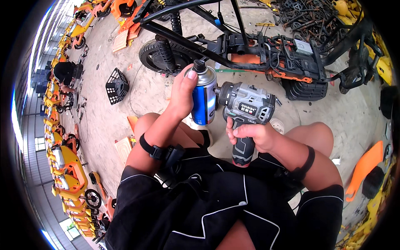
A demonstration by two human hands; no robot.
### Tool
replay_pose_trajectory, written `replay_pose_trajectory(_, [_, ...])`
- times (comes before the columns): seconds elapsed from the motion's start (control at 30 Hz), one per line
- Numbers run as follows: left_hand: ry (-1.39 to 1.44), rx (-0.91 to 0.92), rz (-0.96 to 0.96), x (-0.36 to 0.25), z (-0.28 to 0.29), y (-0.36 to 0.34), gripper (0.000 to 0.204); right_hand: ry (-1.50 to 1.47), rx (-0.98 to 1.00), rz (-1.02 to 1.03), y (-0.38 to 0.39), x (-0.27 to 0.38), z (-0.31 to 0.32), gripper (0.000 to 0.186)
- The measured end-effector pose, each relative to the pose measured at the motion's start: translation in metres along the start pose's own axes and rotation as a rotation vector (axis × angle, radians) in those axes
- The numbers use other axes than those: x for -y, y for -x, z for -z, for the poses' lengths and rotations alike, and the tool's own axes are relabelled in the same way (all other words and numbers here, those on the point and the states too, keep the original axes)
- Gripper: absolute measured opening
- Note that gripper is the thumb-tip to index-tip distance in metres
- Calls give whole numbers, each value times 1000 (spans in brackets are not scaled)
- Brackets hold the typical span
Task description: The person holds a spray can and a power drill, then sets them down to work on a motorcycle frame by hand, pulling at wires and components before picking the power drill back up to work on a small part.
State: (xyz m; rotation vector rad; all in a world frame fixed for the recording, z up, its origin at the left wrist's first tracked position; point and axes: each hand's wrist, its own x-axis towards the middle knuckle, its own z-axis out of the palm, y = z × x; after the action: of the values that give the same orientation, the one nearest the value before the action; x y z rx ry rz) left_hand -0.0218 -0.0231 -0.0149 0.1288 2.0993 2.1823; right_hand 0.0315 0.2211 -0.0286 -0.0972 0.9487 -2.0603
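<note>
My left hand is wrapped round a blue and silver spray can, its thumb up by the black nozzle. The can stands upright in front of my knees. In my right hand is a grey and black cordless drill, gripped by its handle. The drill's chuck points left at the side of the can; whether its tip touches the can, I cannot tell. Just beyond both hands lies a stripped black scooter frame, with a rear wheel, shock absorbers, and exposed wiring over an orange tray.
A black plastic basket lies on the concrete floor to the left. Rows of yellow scooters line the left side, where another person bends down. Metal parts are heaped at the far right. An orange panel lies on my right.
</note>
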Motion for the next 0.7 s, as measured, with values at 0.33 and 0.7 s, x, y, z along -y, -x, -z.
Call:
replay_pose_trajectory(0.33, [-46,-81,122,-18,-13,-9,58,274,-12,93,-2,20,14,25])
replay_pose_trajectory(0.7, [103,-90,200,-48,-19,-32,66,329,-23,210,-2,47,8,28])
